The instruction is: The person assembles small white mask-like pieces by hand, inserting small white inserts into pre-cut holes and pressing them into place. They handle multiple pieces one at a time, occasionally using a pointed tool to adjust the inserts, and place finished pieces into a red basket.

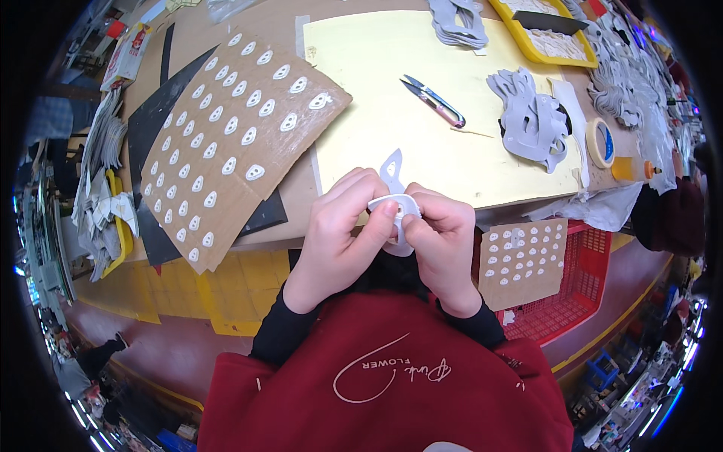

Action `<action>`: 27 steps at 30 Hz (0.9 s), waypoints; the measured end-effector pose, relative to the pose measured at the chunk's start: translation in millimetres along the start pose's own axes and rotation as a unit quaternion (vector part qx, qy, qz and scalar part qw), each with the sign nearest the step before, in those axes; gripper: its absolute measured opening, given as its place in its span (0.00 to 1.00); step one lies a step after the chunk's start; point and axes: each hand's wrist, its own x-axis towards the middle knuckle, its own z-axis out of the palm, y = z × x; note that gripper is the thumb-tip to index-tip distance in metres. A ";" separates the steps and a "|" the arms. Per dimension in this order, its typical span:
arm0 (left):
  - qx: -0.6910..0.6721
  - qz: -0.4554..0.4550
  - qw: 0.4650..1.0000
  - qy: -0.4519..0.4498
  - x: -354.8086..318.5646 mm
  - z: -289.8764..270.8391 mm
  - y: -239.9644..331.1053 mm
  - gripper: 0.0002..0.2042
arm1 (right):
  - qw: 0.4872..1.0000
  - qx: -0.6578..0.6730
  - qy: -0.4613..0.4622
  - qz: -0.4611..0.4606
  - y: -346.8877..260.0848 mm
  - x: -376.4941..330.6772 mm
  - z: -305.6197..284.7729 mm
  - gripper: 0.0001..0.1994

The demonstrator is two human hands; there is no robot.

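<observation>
My left hand (343,233) and my right hand (440,241) meet near the table's front edge, both pinching one small white cut piece (398,215) between thumbs and fingers. A thin white strip with a hole rises from the piece toward the pale yellow sheet (376,83). To the left lies a brown cardboard sheet (226,143) covered with several rows of small white oval pieces. Small thread snips (434,100) with a pink handle lie on the yellow sheet beyond my hands.
A smaller cardboard sheet with white pieces (523,260) leans in a red basket (580,290) at the right. Grey cut shapes (531,120), a tape roll (600,142), a yellow tray (542,38) and stacks of pieces (102,173) surround the table. Another person's dark sleeve (670,218) shows at right.
</observation>
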 end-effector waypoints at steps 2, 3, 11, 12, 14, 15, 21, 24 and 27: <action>-0.010 0.001 1.000 0.007 -1.4 -0.7 0.7 0.08 | 1.000 0.009 -0.008 0.018 -2.2 -0.6 1.8 0.06; -0.022 -0.003 1.000 0.011 -2.0 -1.8 1.6 0.08 | 1.000 0.013 -0.011 0.026 -3.2 -1.0 2.1 0.06; -0.054 -0.018 0.998 0.010 -2.5 -4.9 5.8 0.09 | 0.994 0.079 -0.064 0.050 -7.8 -2.0 -3.6 0.07; -0.049 -0.007 0.999 0.010 -2.0 -4.5 4.8 0.09 | 0.993 0.075 -0.067 0.054 -7.8 -1.9 -4.6 0.07; -0.039 0.013 0.999 0.011 -1.2 -4.3 3.1 0.08 | 0.994 0.077 -0.057 0.052 -7.2 -1.9 -3.3 0.07; -0.034 0.021 0.999 0.010 -0.8 -4.4 2.4 0.08 | 0.994 0.078 -0.052 0.051 -7.1 -1.9 -2.8 0.07; -0.028 0.009 0.999 0.014 -1.8 -1.7 0.9 0.07 | 0.998 0.032 -0.038 0.043 -2.3 -0.9 -6.0 0.07; -0.032 0.000 0.999 0.009 -3.1 -1.8 -0.4 0.08 | 0.999 0.013 -0.034 0.024 0.3 -0.2 -6.0 0.06; -0.082 -0.026 0.996 0.003 -3.6 -4.9 -1.6 0.08 | 0.997 0.053 -0.042 0.044 -1.1 1.6 -2.0 0.06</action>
